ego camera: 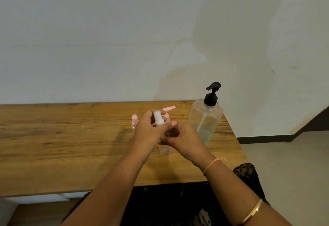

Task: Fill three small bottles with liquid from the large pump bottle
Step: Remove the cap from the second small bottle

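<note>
a small clear bottle (164, 149) is held just above the surface (71, 145), to the left of the large pump bottle (204, 119) and nearer the person. its see-through body shows only below the two hands, with a faint pink tint at its base; its upper part is hidden by fingers, and whether it holds liquid cannot be told. the right hand (185, 138) is curled round this small clear bottle, fingers wrapped about its upper part. just above it the left hand (149, 133) pinches a white cap (158, 119) between thumb and fingers, the cap upright and a little tilted.

behind the hands, still left of the large pump bottle, a pink pump spout (168, 109) sticks out to the right above the fingers; what it sits on is covered. farther left of the large pump bottle a pink-capped bottle (134, 119) stands on the surface, mostly hidden by the left hand.

the large pump bottle stands upright near the right back corner of the surface, apart from the hands. it is clear and squarish, with a black pump head (212, 92) and a thin tube running down inside; its lower part looks slightly greenish and cloudy.

the surface is brown wood grain. a thin orange band (212, 164) circles the right wrist and a gold bangle (252, 211) sits higher on that forearm. behind the large pump bottle rises a pale, stained wall (106, 30), and to its right lies a light floor (293, 163).
</note>
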{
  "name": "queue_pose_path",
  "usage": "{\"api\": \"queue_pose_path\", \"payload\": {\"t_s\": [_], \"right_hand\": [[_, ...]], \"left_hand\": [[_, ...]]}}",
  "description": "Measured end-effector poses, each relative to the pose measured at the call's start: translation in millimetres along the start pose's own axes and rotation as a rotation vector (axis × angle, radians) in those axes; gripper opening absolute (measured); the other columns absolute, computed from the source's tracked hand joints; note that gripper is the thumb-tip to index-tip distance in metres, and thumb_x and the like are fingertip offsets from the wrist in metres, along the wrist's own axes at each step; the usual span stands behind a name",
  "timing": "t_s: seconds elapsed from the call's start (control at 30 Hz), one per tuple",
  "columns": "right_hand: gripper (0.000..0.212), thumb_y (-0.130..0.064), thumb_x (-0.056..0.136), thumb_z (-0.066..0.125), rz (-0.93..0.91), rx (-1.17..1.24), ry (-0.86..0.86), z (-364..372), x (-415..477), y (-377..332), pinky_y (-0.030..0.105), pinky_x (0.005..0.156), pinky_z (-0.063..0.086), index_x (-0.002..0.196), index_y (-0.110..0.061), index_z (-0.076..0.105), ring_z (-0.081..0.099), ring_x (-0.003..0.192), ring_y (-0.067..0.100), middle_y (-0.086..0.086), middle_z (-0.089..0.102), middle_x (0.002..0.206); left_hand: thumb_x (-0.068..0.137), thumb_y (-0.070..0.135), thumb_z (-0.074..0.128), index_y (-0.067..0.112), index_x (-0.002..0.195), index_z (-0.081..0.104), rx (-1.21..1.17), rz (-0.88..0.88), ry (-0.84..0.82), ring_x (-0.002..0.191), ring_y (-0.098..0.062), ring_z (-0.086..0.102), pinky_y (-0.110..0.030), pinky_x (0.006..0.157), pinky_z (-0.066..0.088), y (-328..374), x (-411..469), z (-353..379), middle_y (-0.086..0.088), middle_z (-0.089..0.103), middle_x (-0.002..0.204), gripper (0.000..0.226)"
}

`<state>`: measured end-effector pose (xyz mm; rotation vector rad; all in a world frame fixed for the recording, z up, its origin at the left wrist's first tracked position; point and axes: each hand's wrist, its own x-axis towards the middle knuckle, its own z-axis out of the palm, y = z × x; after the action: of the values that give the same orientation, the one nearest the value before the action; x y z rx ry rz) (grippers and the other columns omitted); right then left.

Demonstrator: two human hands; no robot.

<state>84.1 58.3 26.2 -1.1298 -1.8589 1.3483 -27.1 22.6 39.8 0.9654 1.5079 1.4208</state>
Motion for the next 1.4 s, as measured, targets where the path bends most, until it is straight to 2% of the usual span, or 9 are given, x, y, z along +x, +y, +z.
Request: {"api": "queue_pose_path", "payload": {"t_s": [0.13,0.23,0.5,0.63,0.77,0.9,1.03,1.17,1.4], "right_hand": [[0.026,-0.017,0.073,0.078,0.009,-0.014,0.023,0,1,1,0.031,0.081,0.055,0.096,-0.023,0.068,0.066,0.088,0.01,-0.001,0.071,0.092],[0.034,-0.018,0.071,0.08,0.059,0.02,0.051,-6,3,3,0.031,0.083,0.054,0.103,-0.013,0.068,0.065,0.092,0.014,0.003,0.07,0.095],[0.034,-0.017,0.07,0.081,0.037,-0.014,0.016,-4,4,3,0.032,0.082,0.055,0.102,-0.016,0.069,0.066,0.09,0.011,0.0,0.071,0.093],[0.04,-0.019,0.069,0.081,0.063,-0.036,0.043,-5,6,5,0.034,0.084,0.054,0.106,-0.013,0.067,0.066,0.09,0.013,0.002,0.07,0.096],[0.039,-0.019,0.069,0.082,0.062,-0.041,0.04,-6,7,5,0.033,0.082,0.055,0.105,-0.015,0.067,0.066,0.09,0.014,0.003,0.07,0.096],[0.038,-0.02,0.068,0.082,0.062,-0.068,0.038,-4,6,7,0.034,0.082,0.055,0.103,-0.013,0.067,0.065,0.089,0.015,0.003,0.069,0.094],[0.04,-0.019,0.069,0.082,0.084,-0.066,0.04,-7,7,6,0.033,0.083,0.054,0.105,-0.013,0.066,0.065,0.089,0.014,0.002,0.068,0.095],[0.038,-0.018,0.068,0.082,0.069,-0.068,0.031,-6,4,4,0.026,0.077,0.054,0.103,-0.014,0.066,0.063,0.084,0.011,-0.003,0.066,0.088],[0.041,-0.022,0.068,0.082,0.088,-0.081,0.036,-7,6,6,0.036,0.084,0.053,0.105,-0.013,0.066,0.064,0.091,0.014,0.001,0.068,0.095]], "left_hand": [[0.088,0.026,0.061,0.034,0.117,0.055,0.0,-0.04,-0.155,0.1,-0.005,0.06,-0.019,0.074,0.047,1,-3,1,0.007,0.064,0.108,0.03],[0.095,0.014,0.048,0.038,0.11,0.059,-0.061,-0.037,-0.22,0.092,0.005,0.063,-0.009,0.067,0.047,4,-3,-3,0.013,0.068,0.102,0.03],[0.081,0.019,0.07,0.024,0.12,0.052,0.002,0.016,-0.053,0.102,-0.003,0.055,-0.006,0.054,0.046,-4,2,-6,0.005,0.057,0.116,0.044],[0.091,0.013,0.056,0.03,0.116,0.06,-0.04,-0.022,-0.148,0.103,-0.003,0.061,-0.006,0.061,0.046,-4,3,-7,0.009,0.066,0.112,0.03],[0.082,0.008,0.067,0.022,0.109,0.059,-0.043,0.035,-0.04,0.093,-0.006,0.064,-0.011,0.063,0.049,-5,5,-7,0.003,0.067,0.103,0.031],[0.083,0.019,0.068,0.026,0.132,0.043,0.015,0.001,-0.069,0.113,-0.007,0.051,-0.014,0.072,0.047,-4,6,-7,0.012,0.054,0.124,0.055],[0.085,0.009,0.065,0.02,0.116,0.059,0.021,0.03,-0.044,0.106,-0.008,0.061,-0.01,0.068,0.048,-6,7,-9,0.006,0.066,0.111,0.034],[0.077,0.015,0.074,0.021,0.114,0.055,-0.006,0.018,-0.023,0.102,-0.01,0.06,-0.021,0.077,0.049,-7,9,-9,0.005,0.064,0.108,0.042],[0.084,0.01,0.066,0.016,0.114,0.06,0.01,0.033,-0.042,0.098,-0.005,0.063,-0.008,0.068,0.049,-7,8,-8,0.004,0.068,0.106,0.032]]}}
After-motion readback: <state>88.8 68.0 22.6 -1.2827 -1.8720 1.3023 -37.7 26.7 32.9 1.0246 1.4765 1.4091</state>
